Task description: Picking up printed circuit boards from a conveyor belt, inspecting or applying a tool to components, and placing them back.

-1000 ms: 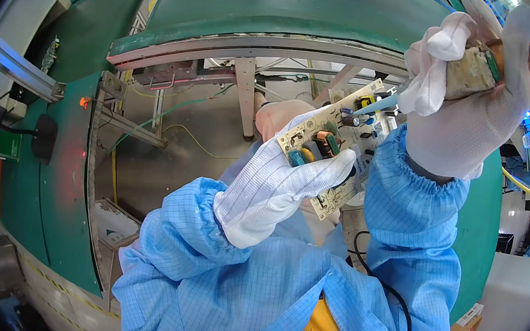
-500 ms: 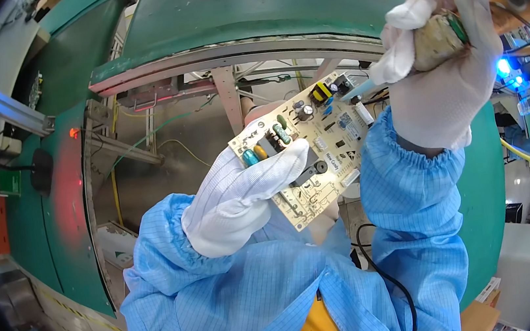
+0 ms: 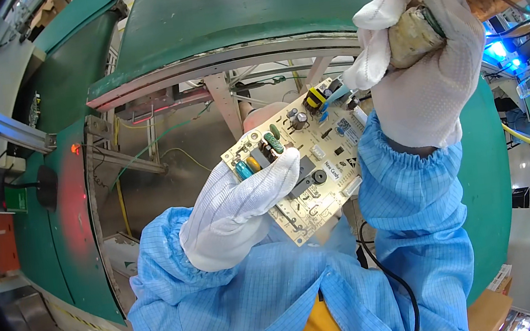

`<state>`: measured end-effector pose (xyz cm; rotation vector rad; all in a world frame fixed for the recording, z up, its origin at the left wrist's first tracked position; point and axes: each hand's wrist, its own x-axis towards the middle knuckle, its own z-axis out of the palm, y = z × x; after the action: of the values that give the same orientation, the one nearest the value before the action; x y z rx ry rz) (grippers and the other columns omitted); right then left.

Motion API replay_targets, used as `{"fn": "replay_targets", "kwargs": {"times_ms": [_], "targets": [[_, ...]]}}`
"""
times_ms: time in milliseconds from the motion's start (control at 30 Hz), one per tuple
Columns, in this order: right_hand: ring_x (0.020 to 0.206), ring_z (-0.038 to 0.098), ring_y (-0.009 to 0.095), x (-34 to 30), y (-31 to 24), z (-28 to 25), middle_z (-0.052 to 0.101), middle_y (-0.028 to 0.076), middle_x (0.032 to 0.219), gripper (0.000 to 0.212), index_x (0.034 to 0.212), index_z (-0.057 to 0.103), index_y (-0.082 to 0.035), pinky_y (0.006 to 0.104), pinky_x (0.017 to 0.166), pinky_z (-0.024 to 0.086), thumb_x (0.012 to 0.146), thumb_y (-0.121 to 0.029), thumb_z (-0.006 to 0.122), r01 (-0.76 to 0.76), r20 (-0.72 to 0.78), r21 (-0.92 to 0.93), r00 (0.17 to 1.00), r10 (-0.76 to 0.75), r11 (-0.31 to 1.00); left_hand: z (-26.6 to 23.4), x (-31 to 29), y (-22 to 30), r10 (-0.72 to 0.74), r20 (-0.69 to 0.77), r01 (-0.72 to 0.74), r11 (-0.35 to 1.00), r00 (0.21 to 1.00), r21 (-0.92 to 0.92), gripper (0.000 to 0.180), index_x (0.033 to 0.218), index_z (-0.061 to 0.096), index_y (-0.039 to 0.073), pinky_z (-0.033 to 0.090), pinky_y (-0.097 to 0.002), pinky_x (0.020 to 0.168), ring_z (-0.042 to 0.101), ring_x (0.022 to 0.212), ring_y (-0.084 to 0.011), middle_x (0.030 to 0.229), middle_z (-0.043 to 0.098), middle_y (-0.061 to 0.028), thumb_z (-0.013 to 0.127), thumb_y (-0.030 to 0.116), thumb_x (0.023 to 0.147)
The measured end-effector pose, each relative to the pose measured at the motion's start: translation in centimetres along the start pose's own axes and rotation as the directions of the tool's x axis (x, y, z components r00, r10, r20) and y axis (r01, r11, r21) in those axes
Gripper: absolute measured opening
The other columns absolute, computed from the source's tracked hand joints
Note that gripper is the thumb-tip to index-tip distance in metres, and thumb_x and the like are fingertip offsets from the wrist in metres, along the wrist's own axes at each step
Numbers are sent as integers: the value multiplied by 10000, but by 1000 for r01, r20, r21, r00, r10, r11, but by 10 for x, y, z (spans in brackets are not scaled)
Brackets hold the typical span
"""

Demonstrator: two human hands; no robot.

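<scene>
A cream-coloured circuit board [image 3: 339, 179] with capacitors, coils and connectors is tilted in front of my body. My gloved left hand [image 3: 237, 208] grips its left side, thumb on the top face near a black part. Above the board's far right side, my gloved right hand [image 3: 421, 67] is closed around a worn beige block-like piece [image 3: 413, 38] with a dark green side. From its fingertips a thin pale-blue tip [image 3: 337, 94] reaches down to the board, close to a yellow-and-black transformer [image 3: 314, 98]. Whether tip and block are one tool is hidden by the fingers, as is the board's underside.
A green conveyor belt [image 3: 239, 10] with a metal edge rail [image 3: 219, 62] runs across beyond the board. Another green surface [image 3: 62, 210] stands at left, lit red. A black cable [image 3: 391, 276] hangs by my right sleeve; a cardboard box [image 3: 488, 313] sits at lower right.
The board has shifted slightly left and nearer to me with my left hand. My right hand has moved left too, and the pale-blue tip is now nearer the transformer.
</scene>
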<state>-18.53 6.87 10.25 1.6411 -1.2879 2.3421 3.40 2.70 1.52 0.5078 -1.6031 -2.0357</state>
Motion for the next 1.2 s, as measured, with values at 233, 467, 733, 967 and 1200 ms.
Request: {"fn": "replay_targets", "kwargs": {"times_ms": [233,467,733,967,1200], "targets": [[639,634,181,-2,-1,7,642,130,811,340,1138,621,15,265,468,531,1036,-246,429,8,4,-85,1000,-8,996,0,6,9,-278,15,256,864,961,-433,318,1253,591,-13,543,-299,896,655,1060,-170,1168,668,-73,629,71,949],[636,634,182,-2,-3,-2,642,131,813,332,1140,621,14,265,465,531,1035,-237,430,16,14,-174,1000,-14,985,-3,8,9,-294,6,226,724,956,-652,320,1264,568,-19,561,-304,863,670,1036,-172,1146,673,-73,612,86,964],[634,633,182,-3,-5,-1,642,132,815,323,1142,621,13,265,462,531,1035,-227,432,31,23,-275,999,-25,961,2,8,10,-201,-59,148,862,978,-485,347,1289,536,-11,578,-288,841,684,1011,-167,1120,674,-91,601,125,977],[631,633,183,-2,-6,0,642,133,816,316,1144,621,12,265,459,530,1035,-218,433,47,31,-363,999,-38,930,3,10,25,-313,40,252,676,949,-692,352,1288,533,-23,576,-284,850,680,1033,-176,1151,666,-96,594,143,984],[629,633,184,-3,-9,9,643,133,818,308,1145,621,11,265,456,530,1034,-209,435,65,40,-445,998,-52,893,-3,9,13,-259,-1,185,691,966,-699,350,1285,545,-17,563,-293,889,677,1031,-178,1154,664,-93,606,133,974]]}}
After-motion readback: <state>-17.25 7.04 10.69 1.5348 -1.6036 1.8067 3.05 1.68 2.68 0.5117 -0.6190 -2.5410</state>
